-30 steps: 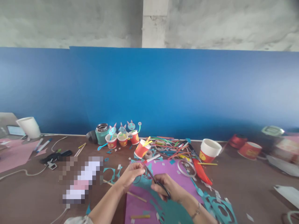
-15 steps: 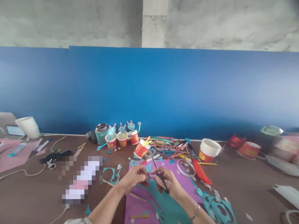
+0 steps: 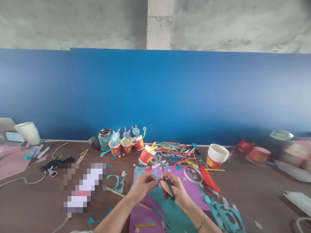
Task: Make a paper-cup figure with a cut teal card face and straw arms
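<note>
My right hand (image 3: 175, 190) is closed around black-handled scissors (image 3: 169, 184), whose metal blades point up and away from me. Facing it, my left hand (image 3: 145, 185) has its thumb and forefinger pinched together. A small bit of teal paper (image 3: 157, 178) shows at those fingertips, mostly hidden by them. Both hands hover over a sheet of teal paper (image 3: 173, 208), which lies on a purple sheet (image 3: 191, 191). Just beyond the hands are a red marker (image 3: 152, 166) and a roll of tape (image 3: 154, 160).
Three paper cups (image 3: 127, 146) with teal cat-face figures stand beside a teal flask (image 3: 105, 142). A tilted cup (image 3: 146, 155) holds yellow strips. Colourful pipe cleaners (image 3: 178, 153) are heaped behind the purple sheet. Right are a white-and-red cup (image 3: 217, 157) and cut teal scraps (image 3: 227, 213).
My fingertips now cover most of the small teal paper that showed between my hands. My left hand has turned slightly inward. More of a teal scrap shows beside my left forearm.
</note>
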Available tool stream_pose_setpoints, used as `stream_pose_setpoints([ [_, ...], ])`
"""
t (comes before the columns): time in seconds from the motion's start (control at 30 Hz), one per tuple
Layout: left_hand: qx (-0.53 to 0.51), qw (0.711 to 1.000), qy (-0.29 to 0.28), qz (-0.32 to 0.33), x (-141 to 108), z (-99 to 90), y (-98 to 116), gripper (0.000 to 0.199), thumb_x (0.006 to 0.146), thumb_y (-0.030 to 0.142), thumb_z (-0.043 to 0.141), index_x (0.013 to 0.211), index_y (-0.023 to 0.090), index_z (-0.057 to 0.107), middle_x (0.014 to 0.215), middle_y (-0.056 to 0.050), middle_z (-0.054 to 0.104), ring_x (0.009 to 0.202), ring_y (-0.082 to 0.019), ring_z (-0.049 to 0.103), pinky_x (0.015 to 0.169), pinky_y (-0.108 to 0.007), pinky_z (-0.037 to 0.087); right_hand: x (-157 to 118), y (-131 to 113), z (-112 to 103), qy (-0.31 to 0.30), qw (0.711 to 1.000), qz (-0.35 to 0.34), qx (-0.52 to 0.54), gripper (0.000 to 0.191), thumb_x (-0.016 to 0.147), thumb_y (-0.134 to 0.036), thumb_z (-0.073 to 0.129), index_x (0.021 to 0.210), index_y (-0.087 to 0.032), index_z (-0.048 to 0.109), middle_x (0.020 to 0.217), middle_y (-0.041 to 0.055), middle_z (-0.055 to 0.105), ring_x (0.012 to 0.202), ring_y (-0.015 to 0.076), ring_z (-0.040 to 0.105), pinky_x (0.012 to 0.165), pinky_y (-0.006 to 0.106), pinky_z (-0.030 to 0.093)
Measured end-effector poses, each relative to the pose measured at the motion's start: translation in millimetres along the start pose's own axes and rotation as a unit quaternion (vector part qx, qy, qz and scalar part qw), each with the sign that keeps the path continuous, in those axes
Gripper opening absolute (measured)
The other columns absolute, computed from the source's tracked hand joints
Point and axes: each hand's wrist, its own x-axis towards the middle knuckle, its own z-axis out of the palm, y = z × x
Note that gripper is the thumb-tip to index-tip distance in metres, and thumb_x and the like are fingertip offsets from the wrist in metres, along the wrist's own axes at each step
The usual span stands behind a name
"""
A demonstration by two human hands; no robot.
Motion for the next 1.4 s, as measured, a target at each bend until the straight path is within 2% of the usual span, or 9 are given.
stream_pose_setpoints([
  [0.23, -0.040, 0.999, 0.032, 0.011, 0.5, 7.6, -0.1, 0.037, 0.056, 0.046, 0.077, 0.059, 0.017, 0.054, 0.053, 0.004, 0.051, 0.053, -0.010, 0.044, 0.056, -0.023, 0.031, -0.7, -0.3, 2.5, -0.007, 1.000, 0.015, 0.010, 0.034, 0.071, -0.048, 0.064, 0.072, -0.016, 0.052, 0.039, -0.0039, 0.053, 0.033, 0.0080, 0.044, 0.036, 0.019, 0.032],
  [0.43, -0.087, 0.989, 0.118, 0.036, -1.4, 3.6, 5.8, 0.030, 0.058, 0.037, 0.076, 0.058, 0.018, 0.053, 0.058, 0.002, 0.058, 0.060, -0.012, 0.052, 0.059, -0.022, 0.035, -2.0, -1.2, 6.1, -0.082, 0.996, 0.042, -0.006, 0.034, 0.072, -0.047, 0.065, 0.077, -0.015, 0.054, 0.047, -0.0030, 0.058, 0.040, 0.0089, 0.050, 0.040, 0.018, 0.036],
  [0.57, -0.142, 0.980, 0.139, 0.024, -0.4, 2.7, 7.4, 0.033, 0.054, 0.037, 0.078, 0.057, 0.018, 0.051, 0.059, 0.000, 0.061, 0.063, -0.014, 0.058, 0.058, -0.022, 0.037, -4.2, -2.5, 8.0, -0.127, 0.990, 0.065, -0.010, 0.038, 0.072, -0.051, 0.064, 0.078, -0.016, 0.052, 0.047, -0.0023, 0.058, 0.037, 0.0090, 0.050, 0.037, 0.018, 0.032],
  [0.77, -0.178, 0.975, 0.133, 0.019, -2.5, 6.0, 9.3, 0.031, 0.054, 0.032, 0.079, 0.057, 0.017, 0.052, 0.059, 0.001, 0.061, 0.062, -0.012, 0.058, 0.060, -0.022, 0.038, -5.3, -3.5, 7.0, -0.137, 0.989, 0.061, -0.012, 0.037, 0.074, -0.051, 0.062, 0.079, -0.015, 0.052, 0.047, -0.0025, 0.058, 0.036, 0.0073, 0.047, 0.037, 0.017, 0.031],
  [1.1, -0.173, 0.978, 0.111, 0.021, -2.0, 4.2, 6.9, 0.030, 0.057, 0.032, 0.078, 0.057, 0.017, 0.052, 0.056, 0.001, 0.060, 0.061, -0.012, 0.055, 0.059, -0.022, 0.036, -4.4, 1.1, 6.7, -0.133, 0.990, 0.049, -0.022, 0.040, 0.075, -0.054, 0.062, 0.077, -0.016, 0.052, 0.046, -0.0030, 0.056, 0.038, 0.0086, 0.050, 0.039, 0.018, 0.033],
  [1.4, -0.190, 0.976, 0.106, 0.021, -1.9, 3.0, 7.2, 0.028, 0.057, 0.030, 0.078, 0.058, 0.017, 0.053, 0.057, 0.001, 0.062, 0.061, -0.011, 0.055, 0.059, -0.021, 0.036, -3.2, 3.8, 5.4, -0.124, 0.991, 0.042, -0.036, 0.043, 0.075, -0.059, 0.059, 0.073, -0.017, 0.049, 0.040, -0.0075, 0.046, 0.033, 0.0059, 0.040, 0.036, 0.017, 0.030],
])
